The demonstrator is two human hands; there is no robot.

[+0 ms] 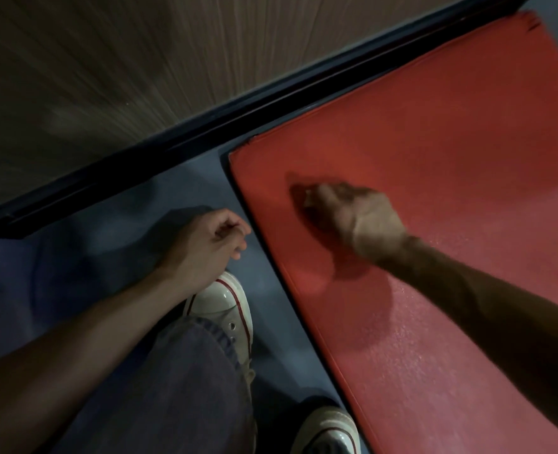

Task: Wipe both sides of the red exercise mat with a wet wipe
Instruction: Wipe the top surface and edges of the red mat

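The red exercise mat [435,178] lies flat on the blue floor [271,309], along the wall. The right hand [353,221] presses down on it, fingers curled (any wipe is hidden). The left hand [208,240] hangs loosely curled, empty.

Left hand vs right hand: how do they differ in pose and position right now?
The right hand is on the red mat, fingers curled down against it; the left hand hangs off the mat, over the blue floor above a white sneaker. The right arm is stretched forward, the left sits closer in. Left holds nothing visible; any wipe under the right is hidden. Both have curled fingers.
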